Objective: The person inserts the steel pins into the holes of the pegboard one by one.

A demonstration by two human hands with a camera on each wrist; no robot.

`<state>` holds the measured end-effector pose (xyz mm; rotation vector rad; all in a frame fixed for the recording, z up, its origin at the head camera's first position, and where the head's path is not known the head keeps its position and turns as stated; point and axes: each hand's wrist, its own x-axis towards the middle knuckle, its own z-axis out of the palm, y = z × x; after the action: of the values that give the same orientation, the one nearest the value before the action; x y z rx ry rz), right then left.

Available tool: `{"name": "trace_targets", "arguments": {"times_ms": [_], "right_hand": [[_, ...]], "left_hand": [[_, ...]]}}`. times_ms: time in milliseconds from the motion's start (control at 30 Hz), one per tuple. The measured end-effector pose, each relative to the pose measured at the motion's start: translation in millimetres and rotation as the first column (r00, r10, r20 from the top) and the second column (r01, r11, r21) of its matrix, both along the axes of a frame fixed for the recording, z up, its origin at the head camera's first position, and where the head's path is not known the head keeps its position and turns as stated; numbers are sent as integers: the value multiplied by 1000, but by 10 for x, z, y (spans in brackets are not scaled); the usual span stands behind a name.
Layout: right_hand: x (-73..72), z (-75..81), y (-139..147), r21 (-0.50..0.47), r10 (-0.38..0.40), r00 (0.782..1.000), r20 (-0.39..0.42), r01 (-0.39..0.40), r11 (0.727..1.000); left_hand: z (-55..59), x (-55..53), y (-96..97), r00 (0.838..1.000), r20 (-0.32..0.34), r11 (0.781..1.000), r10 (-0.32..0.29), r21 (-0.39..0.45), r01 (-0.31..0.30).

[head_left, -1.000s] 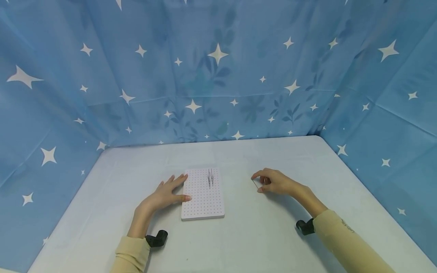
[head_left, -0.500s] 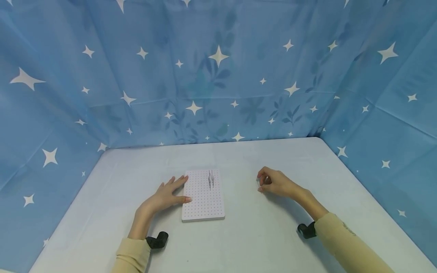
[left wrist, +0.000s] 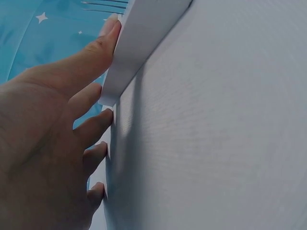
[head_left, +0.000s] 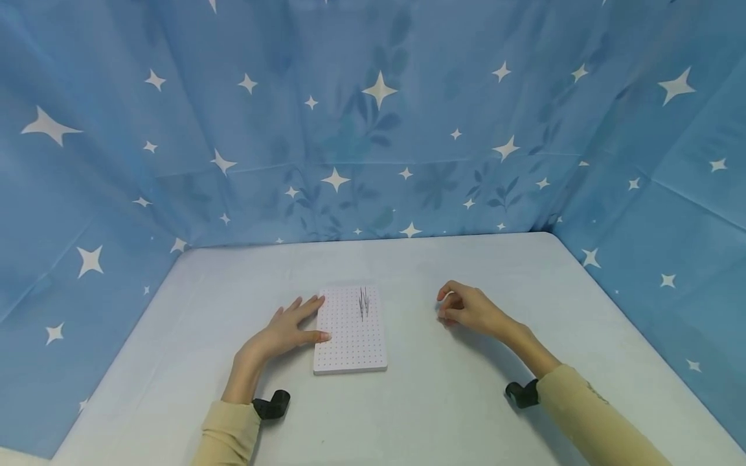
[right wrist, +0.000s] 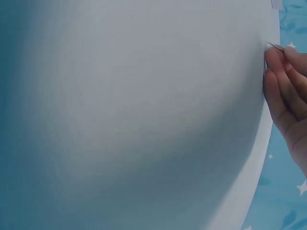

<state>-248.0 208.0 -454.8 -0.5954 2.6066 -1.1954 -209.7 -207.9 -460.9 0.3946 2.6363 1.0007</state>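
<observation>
My left hand (head_left: 285, 330) lies spread at the left edge of a white board dotted with small holes (head_left: 350, 353), its thumb and index fingertip on the board. Several thin metal needles (head_left: 363, 304) stand upright in the far part of the board; in the left wrist view, needles (left wrist: 105, 6) stick out past the thumb. To the board's right, low over the table, my right hand (head_left: 466, 307) pinches a thin needle between thumb and fingers. The tip of that needle (right wrist: 273, 45) shows in the right wrist view; the rest is hidden by the fingers.
A white cloth covers the table (head_left: 408, 414). Blue curtains with white stars (head_left: 326, 116) hang behind it and along both sides. Each wrist carries a black camera mount, one at the left wrist (head_left: 272, 405) and one at the right wrist (head_left: 521, 393).
The needle, earlier spanning thumb and index finger of my right hand, has turned and is now mostly hidden as the fingertips come together. My left hand and the board stay in place.
</observation>
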Motion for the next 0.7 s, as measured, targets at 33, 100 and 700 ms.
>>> {"name": "trace_targets", "arguments": {"times_ms": [33, 100, 700], "right_hand": [[4, 2, -7, -12, 3, 1000, 4, -3, 1000], [13, 9, -27, -39, 9, 1000, 13, -8, 999], [1, 67, -286, -82, 19, 998, -52, -23, 996]], "left_hand": [[-1, -5, 3, 1000, -2, 1000, -3, -6, 3], [-4, -10, 11, 1000, 2, 1000, -2, -10, 2], [12, -6, 29, 1000, 5, 1000, 2, 2, -2]]}}
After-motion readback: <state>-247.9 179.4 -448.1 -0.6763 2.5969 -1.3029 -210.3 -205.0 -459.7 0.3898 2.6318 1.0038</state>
